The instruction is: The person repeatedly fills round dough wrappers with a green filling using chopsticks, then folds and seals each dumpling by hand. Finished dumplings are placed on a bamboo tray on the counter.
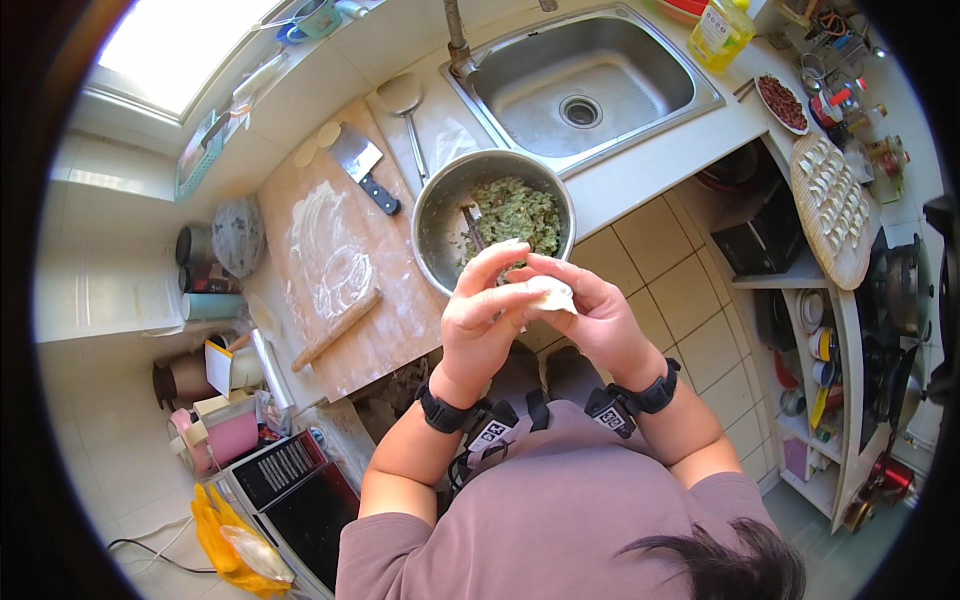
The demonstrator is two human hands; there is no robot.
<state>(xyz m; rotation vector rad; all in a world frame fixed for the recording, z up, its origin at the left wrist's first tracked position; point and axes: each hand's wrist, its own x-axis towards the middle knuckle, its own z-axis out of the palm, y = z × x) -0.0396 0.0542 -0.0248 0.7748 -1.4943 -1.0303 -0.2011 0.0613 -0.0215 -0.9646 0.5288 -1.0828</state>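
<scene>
My left hand and my right hand meet in front of my body, both gripping a pale dough dumpling between the fingertips. The fingers hide part of it, so how far its edge is sealed cannot be told. Just beyond the hands stands a steel bowl of green minced filling, its near rim partly covered by my fingers. Dark chopsticks appear to lean in the filling. To the left, a floured wooden board carries a rolling pin, a cleaver and round dough wrappers.
A steel sink lies behind the bowl, with a ladle-like turner beside it. At the right, a woven tray holds rows of dumplings near a plate of reddish food. Below the counter are open shelves.
</scene>
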